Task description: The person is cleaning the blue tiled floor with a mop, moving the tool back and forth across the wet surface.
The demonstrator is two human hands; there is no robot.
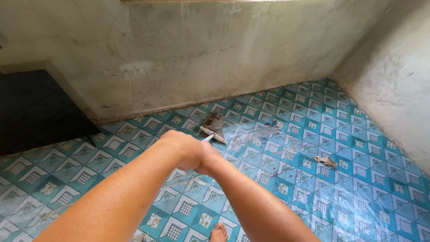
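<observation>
While both hands clasp its pale handle, the mop drags a grey rag

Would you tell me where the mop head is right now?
In the head view the mop head lies on the tiled floor just beyond both hands, near the wall's foot, a grey rag bunched on it.

The mop head lies on the blue tiled floor with a grey rag touching its far side; just beyond the rag the back wall blocks the way; right of the mop head open floor runs past a crumpled scrap to the side wall; left of it a dark slab stands near.
</observation>
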